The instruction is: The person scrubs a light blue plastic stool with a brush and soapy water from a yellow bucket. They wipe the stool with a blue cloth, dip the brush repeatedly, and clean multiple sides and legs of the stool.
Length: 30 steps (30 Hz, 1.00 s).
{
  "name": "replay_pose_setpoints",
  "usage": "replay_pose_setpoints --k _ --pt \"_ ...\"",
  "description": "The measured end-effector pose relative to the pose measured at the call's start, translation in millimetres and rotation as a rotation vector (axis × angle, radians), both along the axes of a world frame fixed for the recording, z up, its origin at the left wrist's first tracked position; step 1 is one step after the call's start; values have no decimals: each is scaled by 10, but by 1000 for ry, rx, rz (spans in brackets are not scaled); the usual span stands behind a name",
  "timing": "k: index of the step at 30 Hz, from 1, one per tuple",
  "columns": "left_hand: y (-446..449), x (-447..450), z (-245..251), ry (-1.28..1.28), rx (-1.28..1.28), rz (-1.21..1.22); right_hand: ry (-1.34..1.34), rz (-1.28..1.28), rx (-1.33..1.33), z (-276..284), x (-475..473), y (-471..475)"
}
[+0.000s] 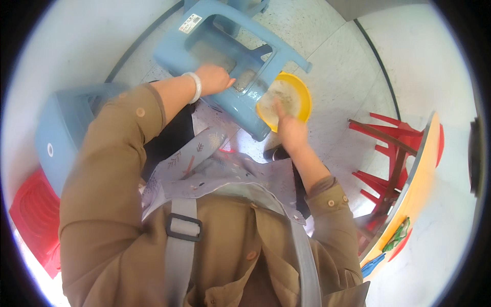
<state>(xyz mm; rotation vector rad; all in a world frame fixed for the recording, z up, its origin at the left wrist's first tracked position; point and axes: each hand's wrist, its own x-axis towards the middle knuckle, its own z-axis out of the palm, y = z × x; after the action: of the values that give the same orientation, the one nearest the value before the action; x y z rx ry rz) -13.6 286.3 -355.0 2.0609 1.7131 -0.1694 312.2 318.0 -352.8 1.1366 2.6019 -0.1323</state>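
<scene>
A blue plastic stool point(238, 101) lies tilted in front of me, its legs and open frame turned upward and to the right. My left hand point(215, 78), with a white bangle at the wrist, is closed at the stool's near side; its fingertips are hidden. Wet, glossy patches show on the stool near that hand. Right of the stool sits a yellow basin point(305, 101) holding cloudy, greyish liquid, partly covered by a stool leg. My right hand point(292, 132) is over the basin's near rim, index finger extended above the liquid. Its other fingers look curled, and blur hides whether they hold anything.
Another blue stool point(57, 130) stands at left, above a stack of red plastic stools point(36, 218). At right, red stools point(399, 153) sit under a wood-toned table point(418, 180) bearing a green cloth point(397, 234) and a blue cloth point(372, 264). More blue plastic lies beyond the tilted stool.
</scene>
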Motion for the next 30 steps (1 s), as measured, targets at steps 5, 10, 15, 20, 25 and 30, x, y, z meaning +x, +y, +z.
replay_pose_setpoints --k 5,10,15,20,25,30 --pt "5 -167 43 -49 -22 -182 121 -147 94 -111 -309 958" --pt "30 -234 52 -68 -55 -224 50 14 88 96 -296 393" --pt "76 -129 102 20 -136 -264 -268 -39 -81 422 -322 -162" --pt "83 -128 155 -9 -129 -214 -263 -213 27 464 -695 571" --pt "76 -159 154 9 -140 -222 -399 -6 -40 592 -709 105" --pt "102 -123 126 -9 -139 -238 -475 -6 -28 826 -808 185"
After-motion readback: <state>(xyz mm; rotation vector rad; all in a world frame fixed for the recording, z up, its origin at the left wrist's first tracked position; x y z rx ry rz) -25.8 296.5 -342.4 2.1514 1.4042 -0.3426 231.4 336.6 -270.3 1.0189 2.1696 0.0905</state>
